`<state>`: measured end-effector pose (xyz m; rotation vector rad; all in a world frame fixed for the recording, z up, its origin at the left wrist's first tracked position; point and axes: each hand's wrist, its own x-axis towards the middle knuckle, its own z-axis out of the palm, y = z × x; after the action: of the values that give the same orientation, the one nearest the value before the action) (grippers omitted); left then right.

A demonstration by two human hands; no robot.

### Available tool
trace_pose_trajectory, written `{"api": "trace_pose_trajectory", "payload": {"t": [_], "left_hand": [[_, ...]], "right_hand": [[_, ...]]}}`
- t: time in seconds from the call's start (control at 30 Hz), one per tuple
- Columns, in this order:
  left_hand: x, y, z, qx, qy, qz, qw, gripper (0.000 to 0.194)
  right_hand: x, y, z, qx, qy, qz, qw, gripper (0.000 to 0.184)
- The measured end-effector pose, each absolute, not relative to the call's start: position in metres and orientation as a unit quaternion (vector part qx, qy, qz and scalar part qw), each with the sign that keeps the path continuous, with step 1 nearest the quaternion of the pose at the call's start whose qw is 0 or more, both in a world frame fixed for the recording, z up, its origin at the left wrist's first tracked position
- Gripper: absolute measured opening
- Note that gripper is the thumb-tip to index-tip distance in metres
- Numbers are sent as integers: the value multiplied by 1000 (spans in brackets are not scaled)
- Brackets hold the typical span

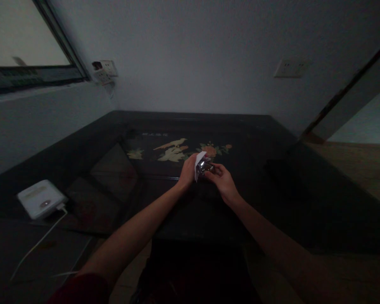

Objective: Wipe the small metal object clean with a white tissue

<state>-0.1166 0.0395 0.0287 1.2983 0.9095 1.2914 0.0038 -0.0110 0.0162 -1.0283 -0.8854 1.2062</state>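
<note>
Above the dark tabletop, my left hand [188, 172] is closed on a white tissue or piece of paper [200, 158]. The white sheet lies against a small shiny metal object [205, 166], whose exact kind I cannot make out in the dim light. My right hand [223, 181] grips that metal object from the right, its thumb and fingers pinching the near side. Both hands are close together, with the object between them. A bit of red shows at the upper edge of the object. The left fingers are mostly hidden behind the white sheet.
The dark table [190, 219] bears a printed bird [174, 145] and flowers. At left sits a white box-shaped device [42, 198] with a white cable [39, 242]. Wall sockets [291, 68] are behind, and a window [25, 38] is at upper left.
</note>
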Motion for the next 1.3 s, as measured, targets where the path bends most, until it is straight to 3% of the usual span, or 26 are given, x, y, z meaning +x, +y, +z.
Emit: {"api": "trace_pose_trajectory", "payload": {"t": [0.17, 0.3, 0.43, 0.7, 0.87, 1.0, 1.17, 1.3], "left_hand": [[-120, 24, 35, 717, 339, 521, 314, 36], [-120, 20, 37, 742, 322, 517, 280, 34], [-118, 29, 33, 665, 334, 553, 376, 34], [-111, 43, 28, 389, 311, 498, 710, 36], [-111, 38, 34, 349, 265, 466, 769, 40], [-114, 39, 36, 437, 312, 500, 680, 38], [-120, 34, 38, 604, 382, 525, 462, 33], [-122, 26, 37, 757, 341, 493, 259, 34]], "right_hand": [[4, -9, 12, -459, -391, 506, 617, 49], [4, -9, 11, -470, -393, 500, 612, 44], [4, -11, 14, -463, -377, 524, 607, 45], [4, -12, 19, -426, -379, 543, 616, 43], [3, -12, 20, -407, -386, 551, 617, 43], [2, -12, 17, -419, -389, 544, 614, 44], [3, -11, 12, -441, -381, 526, 619, 47], [4, -9, 9, -459, -392, 508, 614, 43]]}}
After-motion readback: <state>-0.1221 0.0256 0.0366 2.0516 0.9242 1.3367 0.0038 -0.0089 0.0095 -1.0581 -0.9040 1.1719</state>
